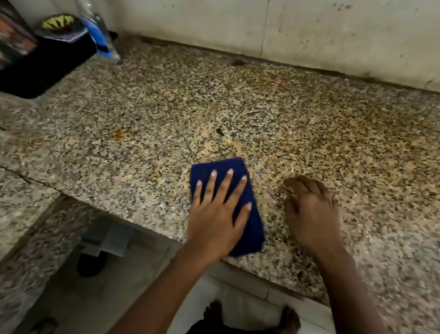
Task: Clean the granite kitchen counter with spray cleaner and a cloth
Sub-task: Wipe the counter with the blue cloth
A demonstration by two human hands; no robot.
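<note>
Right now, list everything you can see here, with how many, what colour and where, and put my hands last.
counter: one, speckled beige and brown granite, fills the middle, with orange stains
cloth: one, dark blue, folded, flat on the counter near its front edge
bottle: one, clear plastic with a blue label, far left, leaning toward the wall
black container: one, far left on the counter, beside the bottle
wall: pale, marked, behind the counter
floor: light tiles, below the counter edge
feet: two, bare, on the floor
left hand: fingers straight, pressing on the cloth
right hand: fingers loosely curled, on the bare counter beside the cloth
</note>
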